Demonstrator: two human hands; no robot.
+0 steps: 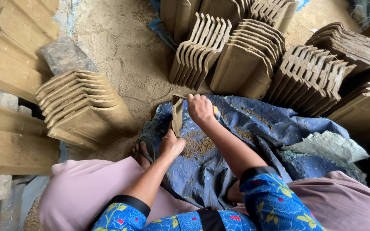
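A raw clay roof tile [177,114] stands on edge on a blue cloth [253,124] in front of me. My left hand [171,144] grips its lower edge and steadies it. At the tile's top edge, my right hand [200,108] is closed around a small tool that is mostly hidden. Clay crumbs [198,145] lie on the cloth just below the tile.
Stacks of unfired tiles [80,107] stand at the left, and more tile stacks [245,55] line the back and right. Sandy ground [125,47] lies between them. A grey slab [63,53] leans at the left. My foot in a sandal [144,149] rests by the cloth.
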